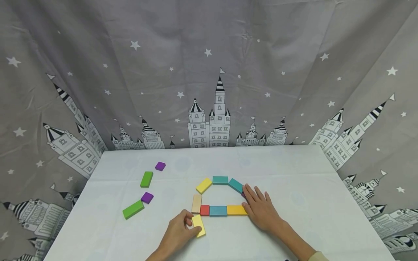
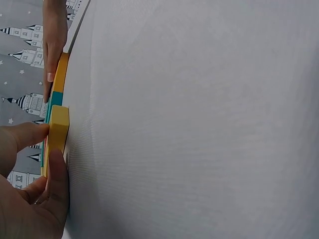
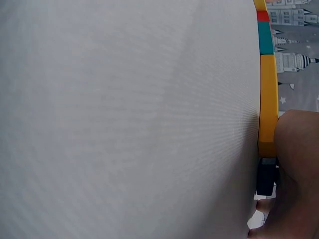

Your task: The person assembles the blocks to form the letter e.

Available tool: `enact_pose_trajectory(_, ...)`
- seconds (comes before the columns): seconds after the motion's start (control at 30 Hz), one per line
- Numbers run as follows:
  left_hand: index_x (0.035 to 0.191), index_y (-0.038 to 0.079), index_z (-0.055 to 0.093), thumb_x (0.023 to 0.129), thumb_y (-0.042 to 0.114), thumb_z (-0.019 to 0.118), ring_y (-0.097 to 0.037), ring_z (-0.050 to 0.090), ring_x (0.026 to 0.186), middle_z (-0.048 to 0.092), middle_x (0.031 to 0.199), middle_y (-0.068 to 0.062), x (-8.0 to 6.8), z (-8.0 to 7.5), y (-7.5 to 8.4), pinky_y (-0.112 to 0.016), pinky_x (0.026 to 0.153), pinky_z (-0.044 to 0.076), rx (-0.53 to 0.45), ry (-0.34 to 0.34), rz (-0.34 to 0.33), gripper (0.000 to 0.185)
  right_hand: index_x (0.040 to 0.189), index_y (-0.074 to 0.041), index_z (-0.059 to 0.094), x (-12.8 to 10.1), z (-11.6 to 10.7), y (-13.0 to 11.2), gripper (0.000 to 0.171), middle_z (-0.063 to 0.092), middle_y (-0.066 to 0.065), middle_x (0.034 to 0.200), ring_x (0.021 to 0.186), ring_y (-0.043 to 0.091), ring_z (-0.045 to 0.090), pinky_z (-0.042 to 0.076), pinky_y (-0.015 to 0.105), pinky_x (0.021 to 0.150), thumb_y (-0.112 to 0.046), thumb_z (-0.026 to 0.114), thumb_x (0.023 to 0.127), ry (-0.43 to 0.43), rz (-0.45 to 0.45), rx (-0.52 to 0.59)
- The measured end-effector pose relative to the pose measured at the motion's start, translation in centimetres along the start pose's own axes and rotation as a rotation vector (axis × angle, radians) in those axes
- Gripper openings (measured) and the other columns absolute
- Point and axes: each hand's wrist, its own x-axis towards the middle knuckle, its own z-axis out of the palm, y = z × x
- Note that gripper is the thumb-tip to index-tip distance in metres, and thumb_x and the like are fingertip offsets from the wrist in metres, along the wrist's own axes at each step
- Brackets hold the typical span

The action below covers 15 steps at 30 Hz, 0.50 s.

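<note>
My left hand (image 1: pixel 177 229) pinches a pale yellow block (image 1: pixel 198 226) between thumb and fingers, just below the ring's lower left corner. The ring has a row of red (image 1: pixel 204 210), blue (image 1: pixel 218 211) and orange-yellow (image 1: pixel 237 210) blocks, a beige block (image 1: pixel 196 204) at left, a yellow block (image 1: pixel 204 186) at upper left, and two teal blocks (image 1: pixel 220 180) on top. With fingers extended, my right hand (image 1: pixel 261 210) lies over the ring's right side, partly covering a purple block (image 1: pixel 243 195). A dark block (image 3: pixel 266 178) shows beside it in the right wrist view.
To the left lie two green blocks (image 1: pixel 133 209) and two purple blocks (image 1: pixel 147 198), apart from the ring. The white table (image 1: pixel 313 181) ends at a grey curtain (image 1: pixel 156 54) printed with castles and stars.
</note>
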Motion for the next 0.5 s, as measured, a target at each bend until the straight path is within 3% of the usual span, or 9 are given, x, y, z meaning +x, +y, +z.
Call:
enact_pose_trajectory(0.3, 0.100, 0.004, 0.060, 0.076, 0.020, 0.086, -0.011, 0.044, 0.065, 0.051, 0.079, 0.003, 0.09, 0.07, 0.12, -0.023, 0.054, 0.036, 0.020, 0.007, 0.006, 0.039, 0.157, -0.008, 0.028, 0.00, 0.01, 0.00, 0.062, 0.026, 0.009, 0.162, 0.146, 0.040, 0.024, 0.018, 0.068, 0.110, -0.040, 0.043, 0.106, 0.001, 0.006, 0.002)
enact_pose_trajectory(0.5, 0.102, 0.005, 0.060, 0.079, 0.023, 0.084, -0.013, 0.045, 0.066, 0.052, 0.080, 0.002, 0.08, -0.57, 0.26, -0.024, 0.055, 0.036, -0.011, -0.017, -0.036, 0.038, 0.157, -0.007, 0.029, -0.01, -0.16, -0.04, 0.062, 0.027, 0.009, 0.162, 0.145, 0.040, 0.025, 0.019, 0.068, 0.110, -0.040, 0.043, 0.106, 0.003, 0.004, 0.000)
